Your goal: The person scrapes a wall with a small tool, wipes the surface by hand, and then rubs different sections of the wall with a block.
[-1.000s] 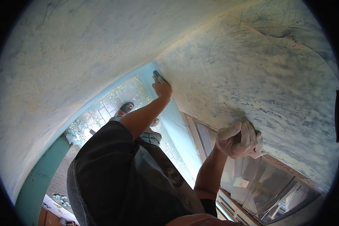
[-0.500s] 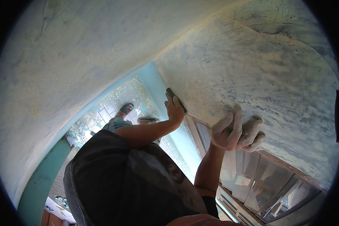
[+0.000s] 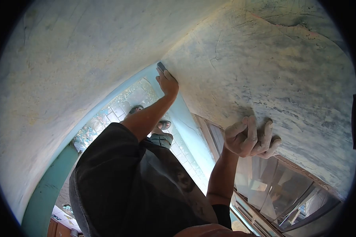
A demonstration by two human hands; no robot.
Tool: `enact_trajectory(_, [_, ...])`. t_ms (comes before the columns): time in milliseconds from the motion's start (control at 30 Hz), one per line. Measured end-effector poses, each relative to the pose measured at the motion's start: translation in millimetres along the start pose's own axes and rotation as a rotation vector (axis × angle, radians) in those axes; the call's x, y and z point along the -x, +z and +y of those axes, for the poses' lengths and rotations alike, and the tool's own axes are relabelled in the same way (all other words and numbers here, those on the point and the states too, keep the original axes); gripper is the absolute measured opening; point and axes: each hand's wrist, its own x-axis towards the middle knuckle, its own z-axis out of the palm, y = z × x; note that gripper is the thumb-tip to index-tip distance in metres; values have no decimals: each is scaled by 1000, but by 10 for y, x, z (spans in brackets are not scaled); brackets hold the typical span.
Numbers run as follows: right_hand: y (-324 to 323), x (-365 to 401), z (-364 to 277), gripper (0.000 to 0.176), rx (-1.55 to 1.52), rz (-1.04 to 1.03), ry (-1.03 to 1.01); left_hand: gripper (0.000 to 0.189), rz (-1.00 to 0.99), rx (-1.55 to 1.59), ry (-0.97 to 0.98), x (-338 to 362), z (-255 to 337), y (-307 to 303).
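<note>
My left hand (image 3: 168, 83) is closed on a small dark block (image 3: 161, 67), which looks like a sanding block. It presses the block against the rough, patchy wall (image 3: 225, 75) at the corner, just above a light blue band (image 3: 152, 73). Farther right, my right hand (image 3: 249, 138) has its fingers bent and spread, with the fingertips on the same wall, near its lower edge. Pale dust coats those fingers, and nothing shows in them. The underside of the left hand is hidden.
A framed glass window (image 3: 281, 189) lies below the wall on the right. My sandalled feet (image 3: 165, 125) stand on a tiled floor (image 3: 182, 152) with flaked paint (image 3: 87, 132) along the wall. A green post (image 3: 43, 189) rises at left.
My left hand has slid the block up and left along the wall, from above the window frame to the corner. My right hand stays almost in place. My feet look shifted.
</note>
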Motion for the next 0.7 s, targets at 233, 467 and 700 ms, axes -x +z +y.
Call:
enact_trajectory(233, [-45,0,-11,4,-61,-15,11,65,-51,-12,-132,876,-199,122])
enact_trajectory(467, [-22,12,-2,5,-24,-11,-7,68,-209,-151,-124,1458,-426,42])
enact_trajectory(700, [18,-52,-73,6,57,34,24,66,-41,189,-261,208,-136,32])
